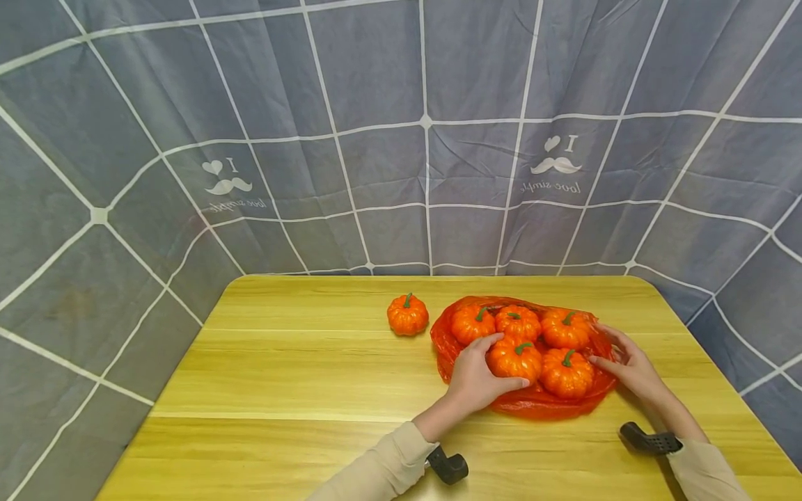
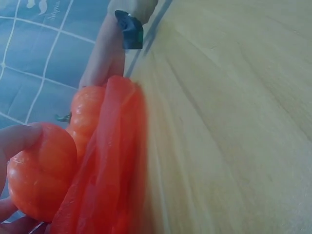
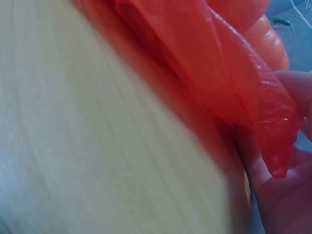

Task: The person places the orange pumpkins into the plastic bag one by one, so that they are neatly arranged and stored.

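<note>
Several small orange toy pumpkins with green stems sit on a crumpled red plastic bag (image 1: 545, 409) at the right of the table. My left hand (image 1: 474, 378) grips the near-left pumpkin (image 1: 514, 362), thumb on its near side and fingers at its far side. In the left wrist view, that pumpkin (image 2: 43, 173) stands against the bag's raised red edge (image 2: 114, 161). At the bag's right end, my right hand (image 1: 640, 369) holds the plastic between thumb and fingers, beside the near-right pumpkin (image 1: 567, 374). The right wrist view shows the bag's fold (image 3: 278, 126) within that hand.
One lone pumpkin (image 1: 408, 315) stands on the wooden table (image 1: 282, 376), left of the bag. A grey checked curtain (image 1: 370, 167) hangs behind the table and around its sides. Black wrist mounts (image 1: 648, 440) stick out near both sleeves.
</note>
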Demonstrator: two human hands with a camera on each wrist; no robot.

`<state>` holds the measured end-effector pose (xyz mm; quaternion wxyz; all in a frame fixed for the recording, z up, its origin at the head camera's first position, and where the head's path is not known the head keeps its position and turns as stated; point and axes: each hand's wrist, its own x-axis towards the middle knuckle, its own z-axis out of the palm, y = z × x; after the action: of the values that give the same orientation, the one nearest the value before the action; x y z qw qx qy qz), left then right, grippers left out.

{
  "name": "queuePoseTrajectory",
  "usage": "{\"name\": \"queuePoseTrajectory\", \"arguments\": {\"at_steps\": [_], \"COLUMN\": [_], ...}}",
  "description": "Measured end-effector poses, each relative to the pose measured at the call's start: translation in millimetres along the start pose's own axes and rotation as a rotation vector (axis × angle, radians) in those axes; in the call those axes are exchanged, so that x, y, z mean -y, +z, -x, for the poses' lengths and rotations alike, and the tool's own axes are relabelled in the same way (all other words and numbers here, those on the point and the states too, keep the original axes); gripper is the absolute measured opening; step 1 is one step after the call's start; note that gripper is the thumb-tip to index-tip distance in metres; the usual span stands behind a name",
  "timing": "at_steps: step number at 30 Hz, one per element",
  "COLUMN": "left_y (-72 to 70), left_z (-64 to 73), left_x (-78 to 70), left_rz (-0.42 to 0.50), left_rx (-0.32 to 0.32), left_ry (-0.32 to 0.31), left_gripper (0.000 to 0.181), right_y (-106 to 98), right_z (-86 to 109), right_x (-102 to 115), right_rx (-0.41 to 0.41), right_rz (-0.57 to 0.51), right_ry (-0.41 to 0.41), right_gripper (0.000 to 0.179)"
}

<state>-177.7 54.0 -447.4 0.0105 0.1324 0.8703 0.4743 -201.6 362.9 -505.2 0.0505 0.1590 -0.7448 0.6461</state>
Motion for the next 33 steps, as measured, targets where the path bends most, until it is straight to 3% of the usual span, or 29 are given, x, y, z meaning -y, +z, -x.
{"name": "queuePoseTrajectory", "arguments": {"at_steps": [10,14,26,33], "left_y": [7.7,10.3,15.6,17.8], "left_z": [-0.9,-0.1,-0.2,0.3], "left_x": [4.7,6.6,12.9,16.5], "left_rz": [-0.023,-0.036,-0.021,-0.063], "left_rx": [0.014,0.016,-0.014,-0.02], "left_ry": [0.004,0.016,0.031,0.054], "left_gripper": [0.076,0.076,0.073,0.072], "right_y": [0,0,0,-1], "right_z": [-1.4,-1.0,0.1,0.4], "right_x": [-1,-1,-1,-1], "right_rx": [0.003,0.011,0.012,0.014], "right_rz": [0.028,-0.016,-0.043,-0.025], "right_ry": [0.007,0.02,0.029,0.022], "right_gripper": [0.059,0.059,0.059,0.059]}}
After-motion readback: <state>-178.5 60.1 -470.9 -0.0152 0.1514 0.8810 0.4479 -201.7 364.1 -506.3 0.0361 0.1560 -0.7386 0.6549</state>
